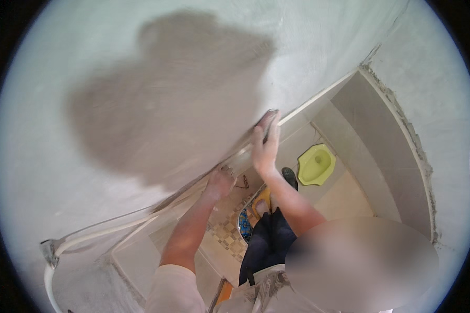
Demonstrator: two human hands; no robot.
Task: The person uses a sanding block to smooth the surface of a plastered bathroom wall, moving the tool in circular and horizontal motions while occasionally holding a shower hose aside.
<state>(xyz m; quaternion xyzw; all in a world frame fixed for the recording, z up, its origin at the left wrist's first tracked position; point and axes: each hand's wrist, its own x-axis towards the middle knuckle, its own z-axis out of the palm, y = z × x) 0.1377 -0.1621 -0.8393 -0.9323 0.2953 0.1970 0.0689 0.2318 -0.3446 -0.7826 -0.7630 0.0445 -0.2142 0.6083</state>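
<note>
My right hand is raised against the pale plastered wall, just above the top edge of the tiled part. Its fingers lie along a small, flat, dark-edged block pressed to the wall; the block's exact kind does not show. Lower and to the left, my left hand is at the tile edge, with its fingers curled. What they grip, if anything, is hidden. A large grey-brown patch with soft edges covers the wall in front of me.
A yellow-green squat toilet is set in the floor at right. My feet, one in a yellow slipper, are beside a blue patterned round object. A white pipe runs along the wall at left from a metal fitting.
</note>
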